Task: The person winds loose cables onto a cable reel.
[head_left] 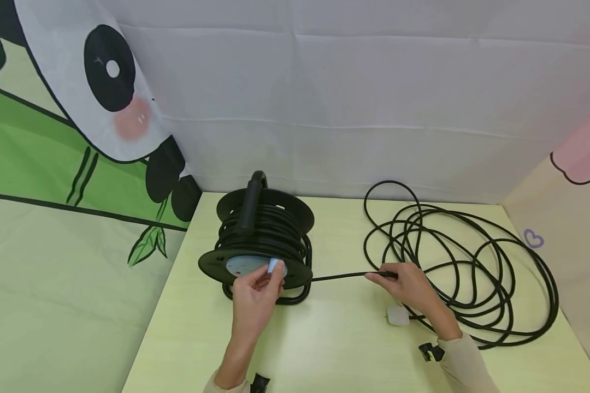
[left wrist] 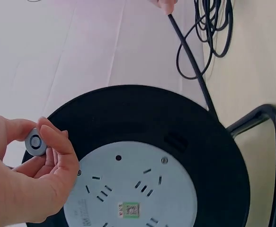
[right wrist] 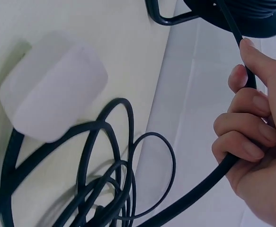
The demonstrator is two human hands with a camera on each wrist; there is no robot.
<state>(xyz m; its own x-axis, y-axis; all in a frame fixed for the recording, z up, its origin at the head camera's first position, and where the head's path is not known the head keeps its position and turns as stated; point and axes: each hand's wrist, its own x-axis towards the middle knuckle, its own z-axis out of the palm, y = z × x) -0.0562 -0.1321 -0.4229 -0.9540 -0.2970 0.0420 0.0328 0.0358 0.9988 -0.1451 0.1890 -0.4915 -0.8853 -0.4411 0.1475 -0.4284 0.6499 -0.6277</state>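
Observation:
A black cable reel (head_left: 265, 229) stands at the left of the table, with cable wound on its drum and a pale blue socket disc (left wrist: 133, 189) on its near side. My left hand (head_left: 255, 300) pinches the small light-blue crank knob (left wrist: 35, 142) at the disc's edge between thumb and fingers. To the right, my right hand (head_left: 413, 289) grips the black cable (head_left: 344, 276), its fingers curled round it in the right wrist view. The cable runs straight from the reel to that hand. A white plug (head_left: 398, 315) lies on the table just below the right hand.
Loose loops of cable (head_left: 501, 295) spread over the right side of the table (head_left: 334, 349). The reel's tube stand (head_left: 295, 300) rests on the tabletop. Behind, a pale cloth backdrop (head_left: 324, 109) hangs at the table's far edge, with printed cartoon figures at the sides.

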